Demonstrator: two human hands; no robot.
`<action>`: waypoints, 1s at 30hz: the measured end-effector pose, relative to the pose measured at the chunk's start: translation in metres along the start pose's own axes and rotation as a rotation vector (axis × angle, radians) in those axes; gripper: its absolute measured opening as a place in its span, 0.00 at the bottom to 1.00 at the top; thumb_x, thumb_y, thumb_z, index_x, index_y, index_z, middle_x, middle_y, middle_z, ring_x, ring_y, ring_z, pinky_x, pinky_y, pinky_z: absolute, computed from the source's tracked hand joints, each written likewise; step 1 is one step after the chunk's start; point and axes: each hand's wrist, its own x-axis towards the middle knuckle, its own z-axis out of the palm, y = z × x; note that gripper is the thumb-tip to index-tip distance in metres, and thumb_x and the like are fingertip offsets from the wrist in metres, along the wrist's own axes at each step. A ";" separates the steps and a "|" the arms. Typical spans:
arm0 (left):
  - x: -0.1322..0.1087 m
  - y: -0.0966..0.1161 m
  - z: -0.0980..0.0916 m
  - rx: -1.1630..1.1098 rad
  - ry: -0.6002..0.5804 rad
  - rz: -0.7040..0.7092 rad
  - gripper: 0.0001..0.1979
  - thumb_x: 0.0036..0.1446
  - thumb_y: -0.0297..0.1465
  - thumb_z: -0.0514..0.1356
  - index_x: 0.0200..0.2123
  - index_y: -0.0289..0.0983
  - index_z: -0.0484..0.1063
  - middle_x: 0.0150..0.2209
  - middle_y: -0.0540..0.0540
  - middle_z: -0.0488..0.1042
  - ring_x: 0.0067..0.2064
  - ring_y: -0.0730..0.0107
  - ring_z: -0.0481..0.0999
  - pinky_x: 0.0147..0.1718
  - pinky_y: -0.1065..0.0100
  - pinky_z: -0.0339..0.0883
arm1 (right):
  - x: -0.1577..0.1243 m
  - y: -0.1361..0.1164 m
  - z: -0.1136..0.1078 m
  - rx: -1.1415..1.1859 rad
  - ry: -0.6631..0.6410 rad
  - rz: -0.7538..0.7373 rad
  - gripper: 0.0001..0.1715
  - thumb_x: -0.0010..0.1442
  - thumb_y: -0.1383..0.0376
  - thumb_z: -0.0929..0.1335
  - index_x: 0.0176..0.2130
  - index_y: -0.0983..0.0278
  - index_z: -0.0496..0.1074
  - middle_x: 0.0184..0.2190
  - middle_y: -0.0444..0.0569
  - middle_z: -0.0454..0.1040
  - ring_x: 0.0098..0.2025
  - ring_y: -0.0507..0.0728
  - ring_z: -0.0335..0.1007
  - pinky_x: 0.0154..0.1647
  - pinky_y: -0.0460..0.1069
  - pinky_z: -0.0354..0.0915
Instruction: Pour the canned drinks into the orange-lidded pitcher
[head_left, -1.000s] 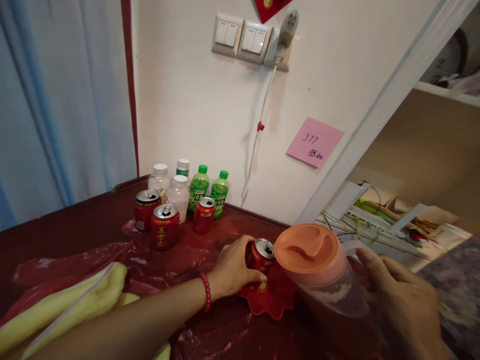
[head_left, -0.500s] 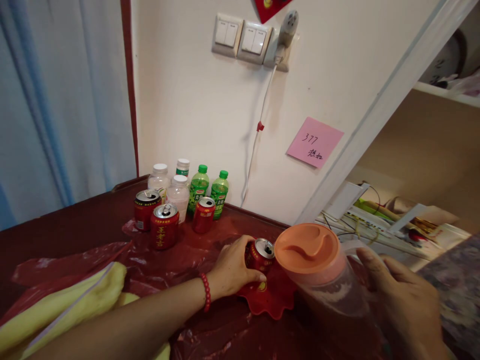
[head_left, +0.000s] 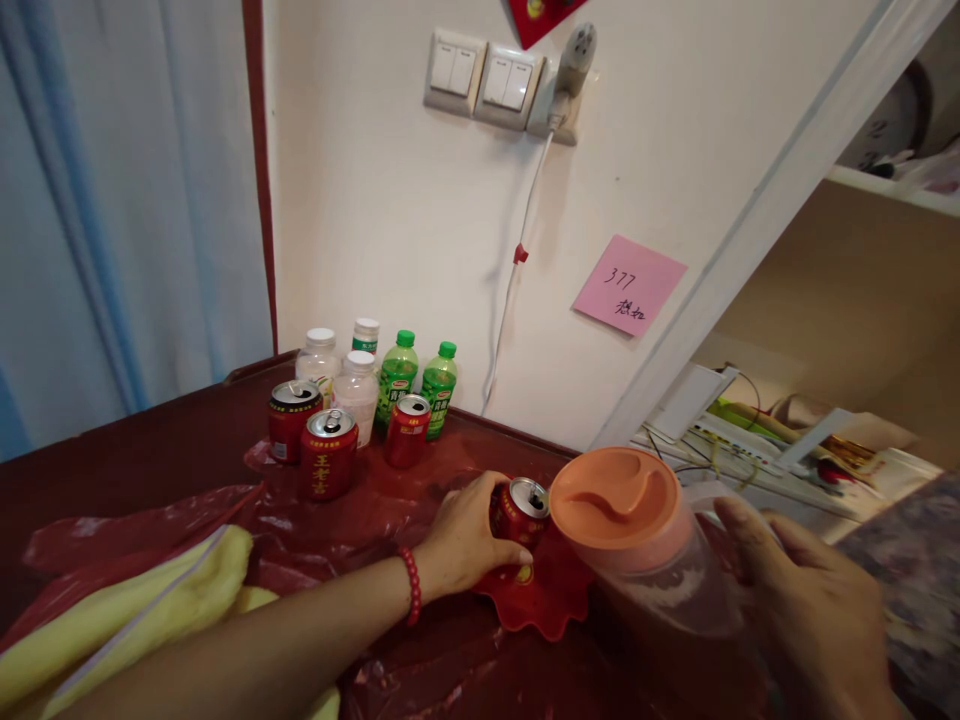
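My left hand (head_left: 466, 538), with a red bead bracelet at the wrist, wraps round an opened red drink can (head_left: 522, 512). The can is upright at the back edge of a red scalloped mat (head_left: 547, 600). In my right hand (head_left: 814, 600) is the handle of a clear plastic pitcher (head_left: 675, 590) with an orange lid (head_left: 616, 500). The pitcher is tilted, its lid close to the can's right side; whether they touch I cannot tell. Some clear liquid seems to show inside the pitcher, though its lower part is dim.
Further left stand several red cans (head_left: 328, 465), white-capped bottles (head_left: 356, 390) and green bottles (head_left: 398, 378). Thin red plastic film (head_left: 187, 510) lies over the dark red table (head_left: 90, 440). A yellow cloth (head_left: 127, 610) is at the front left. A white cord (head_left: 531, 200) hangs down the wall.
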 end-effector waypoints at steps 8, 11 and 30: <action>-0.001 0.001 0.000 0.009 0.003 0.002 0.40 0.39 0.33 0.78 0.56 0.41 0.69 0.56 0.43 0.77 0.57 0.46 0.74 0.55 0.53 0.66 | -0.001 -0.003 -0.001 -0.014 0.013 -0.006 0.33 0.53 0.37 0.70 0.30 0.64 0.70 0.23 0.44 0.62 0.31 0.55 0.56 0.25 0.44 0.55; -0.001 0.002 0.000 0.007 0.002 -0.002 0.40 0.39 0.33 0.78 0.56 0.42 0.69 0.56 0.43 0.77 0.57 0.46 0.74 0.55 0.54 0.66 | -0.001 -0.001 -0.001 -0.036 0.015 -0.024 0.33 0.53 0.37 0.70 0.29 0.64 0.69 0.23 0.44 0.61 0.31 0.55 0.55 0.25 0.44 0.55; 0.000 0.000 0.001 0.003 0.006 -0.004 0.40 0.39 0.33 0.78 0.56 0.41 0.68 0.56 0.44 0.77 0.57 0.47 0.74 0.55 0.53 0.66 | -0.005 -0.005 -0.001 -0.025 0.023 0.024 0.34 0.52 0.36 0.70 0.35 0.64 0.75 0.25 0.44 0.65 0.32 0.56 0.57 0.25 0.44 0.57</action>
